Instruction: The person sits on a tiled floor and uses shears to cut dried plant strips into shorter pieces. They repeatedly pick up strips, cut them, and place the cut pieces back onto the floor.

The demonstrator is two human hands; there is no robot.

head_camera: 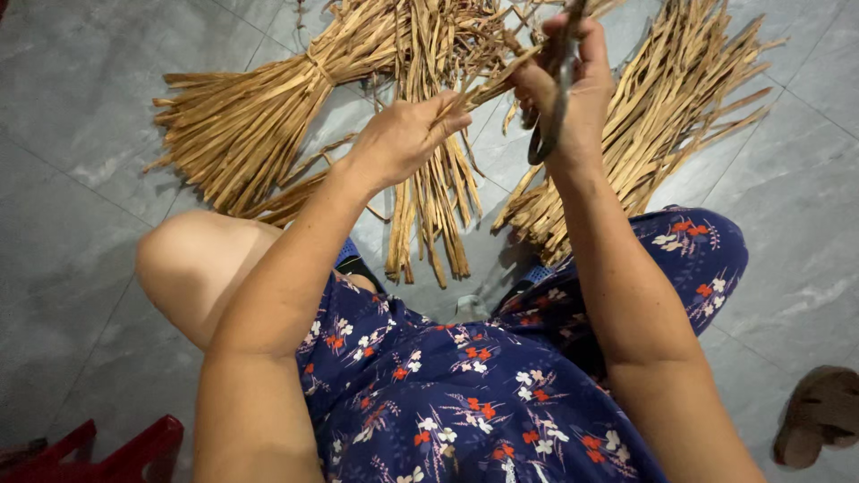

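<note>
Nearest the camera, a lap in dark blue cloth with a red and white flower print point(465, 402) fills the lower frame, with a bare knee point(192, 259) raised to the left. A red plastic stool edge point(98, 452) sits at the bottom left corner, and a brown sandal point(819, 416) lies on the grey tiled floor point(72, 179) at the lower right. Above the lap, the left hand point(403, 139) is closed in a pinch on a thin tan dried reed strip point(492, 76), which runs up and to the right into the right hand point(564, 85). The right hand is curled shut around dark metal scissors point(553, 121), their handle loop hanging below the palm; blade position cannot be told. Both hands are about level, the strip's long axis spanning between them. Beyond them, tied bundles of dried tan reeds point(259, 116) fan out on the floor, left, centre and right, well clear of the held strip.
</note>
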